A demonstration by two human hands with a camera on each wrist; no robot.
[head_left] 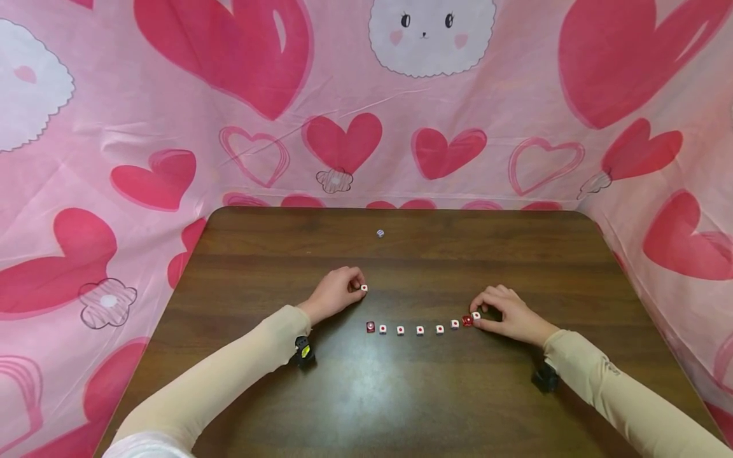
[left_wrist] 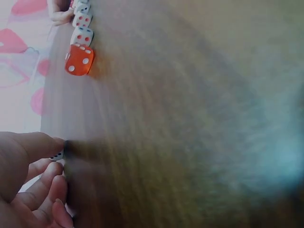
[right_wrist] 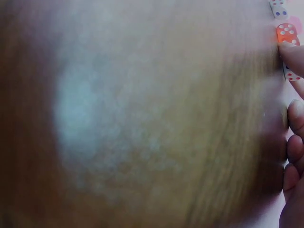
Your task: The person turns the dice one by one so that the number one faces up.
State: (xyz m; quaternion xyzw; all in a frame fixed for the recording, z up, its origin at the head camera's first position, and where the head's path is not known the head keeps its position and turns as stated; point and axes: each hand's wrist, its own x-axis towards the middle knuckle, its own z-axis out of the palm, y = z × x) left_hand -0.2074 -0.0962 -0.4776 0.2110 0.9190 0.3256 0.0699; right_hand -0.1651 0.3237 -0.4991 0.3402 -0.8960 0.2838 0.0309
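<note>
A curved row of dice crosses the table in the head view. Its left end is a red die [head_left: 370, 327], followed by several white dice [head_left: 420, 331] with a red dot on top. Near the right end sits another red die [head_left: 467, 321]. Beside it, my right hand [head_left: 512, 315] pinches a white die [head_left: 476, 315] between thumb and finger. My left hand [head_left: 338, 292], behind the row's left end, pinches a white die [head_left: 364, 288]; the left wrist view shows black pips on that die [left_wrist: 57, 156], partly hidden by the thumb.
One more die [head_left: 380, 233], bluish-white, lies alone towards the table's far edge. The brown wooden table [head_left: 275, 242] meets a pink heart-patterned cloth [head_left: 355, 83] behind and at both sides. Dark wrist cameras [head_left: 305, 353] hang beneath both sleeves.
</note>
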